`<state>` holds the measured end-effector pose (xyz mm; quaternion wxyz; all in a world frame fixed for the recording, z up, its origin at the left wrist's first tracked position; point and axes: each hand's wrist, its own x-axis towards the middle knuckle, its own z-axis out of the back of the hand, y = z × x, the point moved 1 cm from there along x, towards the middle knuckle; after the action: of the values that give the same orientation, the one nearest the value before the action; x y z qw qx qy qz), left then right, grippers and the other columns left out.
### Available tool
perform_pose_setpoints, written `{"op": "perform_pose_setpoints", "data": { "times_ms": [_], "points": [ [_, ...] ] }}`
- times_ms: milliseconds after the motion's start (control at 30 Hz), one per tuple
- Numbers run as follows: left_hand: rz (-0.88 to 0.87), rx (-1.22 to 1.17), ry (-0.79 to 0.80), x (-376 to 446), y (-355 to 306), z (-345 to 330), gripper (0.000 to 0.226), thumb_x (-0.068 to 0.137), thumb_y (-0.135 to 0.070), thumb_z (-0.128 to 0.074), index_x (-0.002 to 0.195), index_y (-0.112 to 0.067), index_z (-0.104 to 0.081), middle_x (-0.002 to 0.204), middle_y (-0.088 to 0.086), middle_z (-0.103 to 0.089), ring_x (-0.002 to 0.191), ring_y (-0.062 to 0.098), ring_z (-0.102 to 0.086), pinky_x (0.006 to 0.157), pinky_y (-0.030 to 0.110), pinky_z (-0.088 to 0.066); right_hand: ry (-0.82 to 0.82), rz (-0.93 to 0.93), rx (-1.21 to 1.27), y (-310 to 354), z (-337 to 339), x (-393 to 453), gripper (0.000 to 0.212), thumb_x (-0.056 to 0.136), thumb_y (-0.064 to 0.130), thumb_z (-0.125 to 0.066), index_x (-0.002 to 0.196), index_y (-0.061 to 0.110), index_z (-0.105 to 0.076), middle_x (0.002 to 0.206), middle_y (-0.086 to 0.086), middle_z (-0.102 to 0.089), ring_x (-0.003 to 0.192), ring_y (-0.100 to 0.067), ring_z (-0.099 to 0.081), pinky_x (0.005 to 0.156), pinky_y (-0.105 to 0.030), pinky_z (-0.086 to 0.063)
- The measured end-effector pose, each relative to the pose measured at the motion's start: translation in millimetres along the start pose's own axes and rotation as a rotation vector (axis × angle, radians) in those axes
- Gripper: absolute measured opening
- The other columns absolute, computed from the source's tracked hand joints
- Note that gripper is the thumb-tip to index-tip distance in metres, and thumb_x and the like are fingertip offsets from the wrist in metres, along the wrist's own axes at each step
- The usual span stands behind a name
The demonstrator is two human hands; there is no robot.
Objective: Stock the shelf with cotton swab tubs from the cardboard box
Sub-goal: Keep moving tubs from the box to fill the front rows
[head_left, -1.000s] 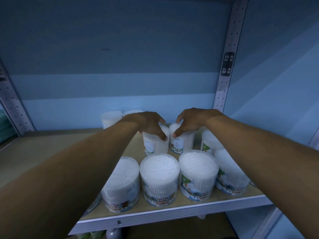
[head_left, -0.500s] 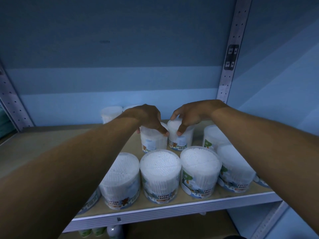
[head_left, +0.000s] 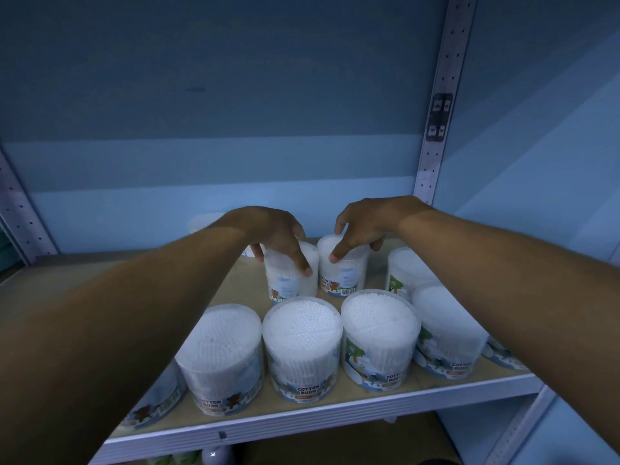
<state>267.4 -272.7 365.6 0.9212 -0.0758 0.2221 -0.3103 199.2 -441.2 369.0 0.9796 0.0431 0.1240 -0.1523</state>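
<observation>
We read "COTTON BUDS" on the label of the front centre tub (head_left: 302, 350), white capitals low on its wall. Same two words on the front left tub (head_left: 219, 360), curving with the label. On the front right-of-centre tub (head_left: 380, 340) we make out "COTTON" with a second line below it, likely the same wording but turned partly away. The far-right front tub (head_left: 448, 333) shows "COTTON" at its label's lower right. A barcode sits on the back tub (head_left: 342, 273) under the right hand (head_left: 365, 226), digits too small to read. Smaller print on all labels is illegible.
</observation>
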Motion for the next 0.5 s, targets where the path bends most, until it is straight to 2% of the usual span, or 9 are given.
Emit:
{"op": "perform_pose_setpoints", "data": {
  "times_ms": [100, 233, 333, 500],
  "points": [
    [-0.005, 0.009, -0.007, 1, 0, -1, 0.087, 0.067, -0.046, -0.087, 0.142, -0.029, -0.047, 0.138, -0.002, -0.052, 0.117, 0.026, -0.055, 0.086, 0.035, -0.058, -0.009, -0.010, -0.007, 1, 0, 1, 0.087, 0.059, 0.070, -0.082, 0.132, 0.029, -0.058, 0.130, 0.002, -0.056, 0.082, -0.022, -0.074, 0.088, -0.040, -0.058],
    [0.006, 0.000, -0.011, 4, 2, -1, 0.085, 0.065, -0.050, -0.087, 0.139, -0.027, -0.052, 0.136, 0.001, -0.054, 0.117, 0.027, -0.057, 0.086, 0.037, -0.059, 0.011, -0.015, -0.018, 2, 1, 5, 0.107, 0.056, 0.068, -0.084, 0.146, 0.027, -0.041, 0.144, -0.001, -0.049, 0.086, -0.022, -0.073, 0.089, -0.040, -0.058],
    [0.014, 0.000, -0.023, 4, 4, -3, 0.084, 0.063, -0.053, -0.087, 0.136, -0.024, -0.057, 0.133, 0.002, -0.058, 0.114, 0.028, -0.059, 0.085, 0.039, -0.060, 0.040, 0.006, -0.017, 3, 2, 8, 0.116, 0.052, 0.066, -0.085, 0.150, 0.034, -0.032, 0.147, 0.003, -0.047, 0.088, -0.020, -0.072, 0.089, -0.039, -0.058],
    [0.062, 0.036, -0.069, 1, 3, -3, 0.086, 0.058, -0.061, -0.086, 0.128, -0.016, -0.061, 0.125, 0.006, -0.061, 0.099, 0.032, -0.067, 0.074, 0.039, -0.063, 0.153, 0.040, -0.005, 6, 3, 12, 0.134, 0.037, 0.059, -0.086, 0.152, 0.048, -0.018, 0.151, 0.004, -0.046, 0.113, -0.026, -0.064, 0.095, -0.041, -0.055]
  ]
}}
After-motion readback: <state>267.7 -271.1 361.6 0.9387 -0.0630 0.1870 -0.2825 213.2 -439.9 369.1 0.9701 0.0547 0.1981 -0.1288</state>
